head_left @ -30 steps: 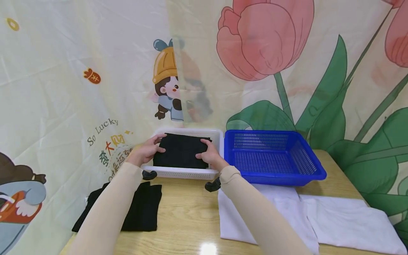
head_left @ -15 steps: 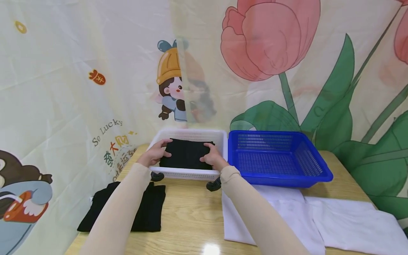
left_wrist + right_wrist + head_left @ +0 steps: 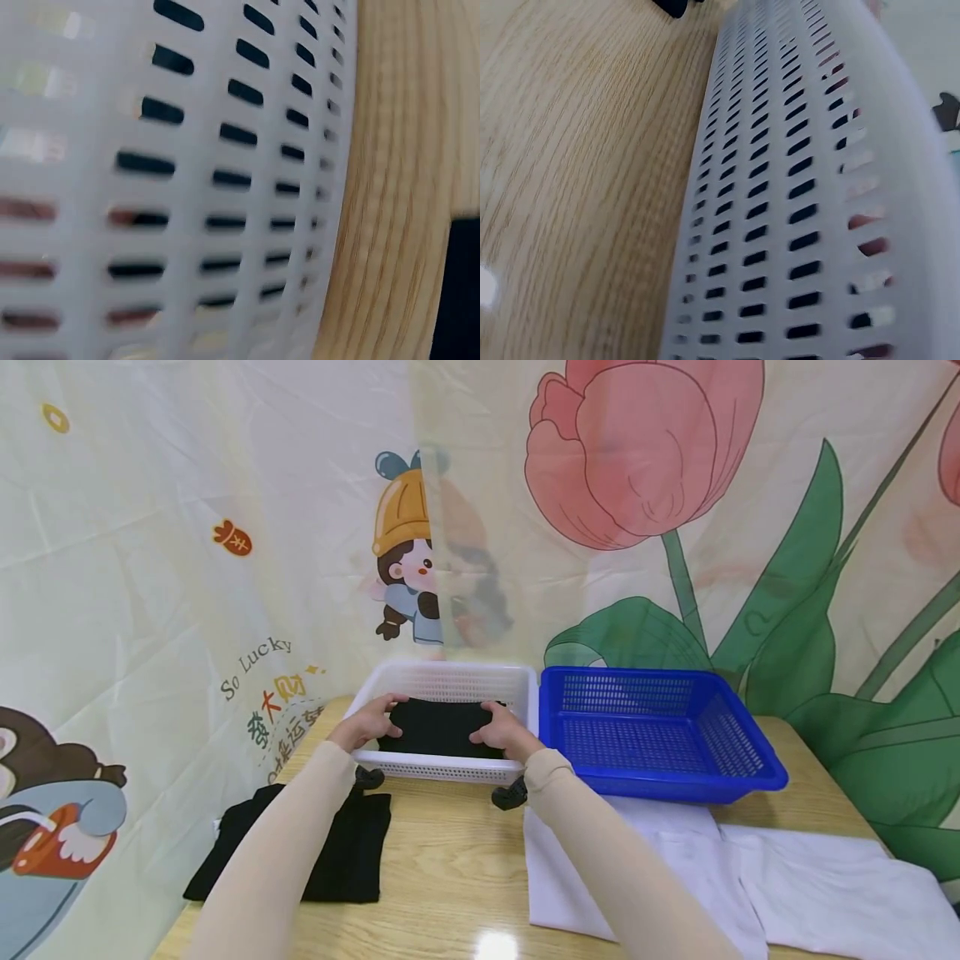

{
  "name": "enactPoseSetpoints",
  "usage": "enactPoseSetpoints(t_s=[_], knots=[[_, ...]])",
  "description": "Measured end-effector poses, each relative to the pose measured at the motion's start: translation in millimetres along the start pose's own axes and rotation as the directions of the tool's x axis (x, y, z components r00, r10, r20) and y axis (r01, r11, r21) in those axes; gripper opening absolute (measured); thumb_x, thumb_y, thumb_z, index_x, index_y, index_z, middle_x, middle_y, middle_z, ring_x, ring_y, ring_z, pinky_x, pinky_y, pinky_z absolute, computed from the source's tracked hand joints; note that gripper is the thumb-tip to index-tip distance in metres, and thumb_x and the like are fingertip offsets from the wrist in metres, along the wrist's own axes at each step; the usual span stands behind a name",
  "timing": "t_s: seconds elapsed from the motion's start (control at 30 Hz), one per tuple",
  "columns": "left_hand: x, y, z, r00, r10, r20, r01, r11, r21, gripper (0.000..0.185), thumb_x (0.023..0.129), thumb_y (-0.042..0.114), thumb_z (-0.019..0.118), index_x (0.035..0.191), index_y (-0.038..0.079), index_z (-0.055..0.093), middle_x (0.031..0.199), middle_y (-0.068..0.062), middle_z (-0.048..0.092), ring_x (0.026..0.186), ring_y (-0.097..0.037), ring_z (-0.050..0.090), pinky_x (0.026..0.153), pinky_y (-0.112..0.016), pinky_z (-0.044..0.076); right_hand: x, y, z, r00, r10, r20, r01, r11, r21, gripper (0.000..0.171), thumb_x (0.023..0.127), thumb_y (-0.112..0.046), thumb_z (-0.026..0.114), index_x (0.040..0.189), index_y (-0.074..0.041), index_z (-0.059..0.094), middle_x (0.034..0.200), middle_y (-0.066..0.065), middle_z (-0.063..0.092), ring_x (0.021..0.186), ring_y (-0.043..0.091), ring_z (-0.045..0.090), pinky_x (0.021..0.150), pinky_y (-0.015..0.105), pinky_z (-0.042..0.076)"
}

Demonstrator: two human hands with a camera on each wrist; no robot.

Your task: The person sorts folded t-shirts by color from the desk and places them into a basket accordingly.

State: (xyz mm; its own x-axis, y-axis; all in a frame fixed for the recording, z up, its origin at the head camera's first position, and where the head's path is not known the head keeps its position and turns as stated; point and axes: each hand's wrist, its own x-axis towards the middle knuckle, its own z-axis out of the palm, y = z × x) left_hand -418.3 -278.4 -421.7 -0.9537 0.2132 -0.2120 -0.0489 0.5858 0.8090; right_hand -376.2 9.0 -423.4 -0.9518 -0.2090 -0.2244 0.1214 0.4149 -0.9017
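The folded black cloth (image 3: 437, 728) lies flat inside the white basket (image 3: 450, 681), its long axis running left to right between my hands, parallel to the basket's near wall. My left hand (image 3: 369, 723) grips its left end and my right hand (image 3: 504, 732) its right end, fingers curled over the top of the fabric and thumbs out of sight, so I cannot tell how they lie underneath. A second ago the cloth sat higher, level with the basket's rim and hiding more of its far wall; now it is sunk lower, the near wall covers its front edge, and my hands have dropped with it. Both wrist views show only the slotted white wall up close, with dark fabric and a bit of my skin showing through the holes, and the wooden table (image 3: 577, 187) alongside. The white basket holds only this cloth; the blue basket (image 3: 660, 735) stands just beside it on the right, touching or nearly so, with nothing visible in it. Nearer me on the table, another black garment (image 3: 352, 852) lies on the left and white cloths (image 3: 750, 877) are spread on the right. A printed curtain (image 3: 187, 527) with a tulip and cartoon figures hangs behind.
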Motion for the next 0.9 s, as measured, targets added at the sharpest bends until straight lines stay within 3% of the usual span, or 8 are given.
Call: enactPoseSetpoints(t_s=[0.1, 0.2, 0.37, 0.53, 0.7, 0.8, 0.9], knots=[[-7.8, 4.8, -7.2, 0.999, 0.05, -0.003, -0.049, 0.992, 0.114, 0.071, 0.1, -0.011, 0.06, 0.164, 0.004, 0.033, 0.169, -0.032, 0.025, 0.154, -0.05, 0.029, 0.121, -0.061, 0.035, -9.4, -9.0, -7.6, 0.998, -0.037, 0.051, 0.039, 0.998, -0.053, 0.077, 0.099, -0.009, 0.072, 0.166, -0.01, 0.034, 0.168, 0.021, 0.035, 0.151, 0.043, 0.04, 0.12, 0.061, 0.038], [-20.4, 10.6, -17.2, 0.995, 0.104, -0.009, -0.101, 0.981, 0.168, 0.063, 0.105, -0.003, 0.059, 0.163, 0.005, 0.036, 0.168, -0.031, 0.03, 0.154, -0.05, 0.03, 0.121, -0.063, 0.034, -22.6, -20.8, -18.3, 0.992, -0.094, 0.08, 0.102, 0.989, -0.106, 0.076, 0.1, -0.013, 0.071, 0.166, -0.009, 0.034, 0.168, 0.02, 0.037, 0.151, 0.041, 0.041, 0.122, 0.057, 0.037], [-53.4, 22.3, -38.8, 0.981, 0.186, -0.061, -0.172, 0.969, 0.177, 0.055, 0.108, 0.008, 0.06, 0.16, 0.009, 0.042, 0.164, -0.024, 0.041, 0.15, -0.046, 0.04, 0.119, -0.062, 0.038, -56.7, -38.5, -37.2, 0.981, -0.173, 0.088, 0.181, 0.978, -0.1, 0.075, 0.102, -0.019, 0.07, 0.167, -0.015, 0.033, 0.167, 0.017, 0.039, 0.148, 0.041, 0.046, 0.12, 0.058, 0.039], [-96.2, 27.2, -62.8, 0.965, 0.239, -0.106, -0.222, 0.964, 0.149, 0.058, 0.11, 0.017, 0.06, 0.163, 0.013, 0.038, 0.162, -0.022, 0.044, 0.149, -0.045, 0.043, 0.118, -0.063, 0.039, -90.4, -46.1, -53.5, 0.961, -0.255, 0.108, 0.264, 0.962, -0.073, 0.072, 0.103, -0.02, 0.069, 0.167, -0.019, 0.035, 0.172, 0.013, 0.03, 0.152, 0.046, 0.039, 0.119, 0.061, 0.039], [-138.6, 13.2, -80.5, 0.962, 0.251, -0.109, -0.234, 0.961, 0.149, 0.063, 0.109, 0.021, 0.062, 0.165, 0.016, 0.034, 0.162, -0.02, 0.045, 0.147, -0.044, 0.047, 0.114, -0.059, 0.045, -118.8, -41.0, -65.0, 0.949, -0.287, 0.129, 0.295, 0.954, -0.049, 0.072, 0.104, -0.02, 0.068, 0.167, -0.021, 0.034, 0.172, 0.015, 0.029, 0.148, 0.044, 0.045, 0.114, 0.059, 0.045], [-164.7, -1.3, -87.0, 0.956, 0.273, -0.106, -0.251, 0.951, 0.18, 0.063, 0.109, 0.023, 0.063, 0.165, 0.015, 0.034, 0.16, -0.02, 0.047, 0.144, -0.045, 0.05, 0.106, -0.042, 0.054, -134.2, -36.9, -66.7, 0.947, -0.295, 0.13, 0.298, 0.954, -0.007, 0.072, 0.103, -0.018, 0.069, 0.166, -0.022, 0.034, 0.17, 0.015, 0.032, 0.145, 0.04, 0.051, 0.11, 0.056, 0.05], [-187.7, -16.9, -90.4, 0.953, 0.284, -0.106, -0.259, 0.945, 0.2, 0.065, 0.108, 0.025, 0.065, 0.164, 0.012, 0.035, 0.16, -0.02, 0.047, 0.142, -0.047, 0.05, 0.096, -0.023, 0.054, -148.0, -30.9, -64.1, 0.945, -0.299, 0.134, 0.295, 0.954, 0.052, 0.071, 0.102, -0.016, 0.069, 0.165, -0.021, 0.036, 0.169, 0.016, 0.034, 0.143, 0.039, 0.052, 0.108, 0.053, 0.053]])
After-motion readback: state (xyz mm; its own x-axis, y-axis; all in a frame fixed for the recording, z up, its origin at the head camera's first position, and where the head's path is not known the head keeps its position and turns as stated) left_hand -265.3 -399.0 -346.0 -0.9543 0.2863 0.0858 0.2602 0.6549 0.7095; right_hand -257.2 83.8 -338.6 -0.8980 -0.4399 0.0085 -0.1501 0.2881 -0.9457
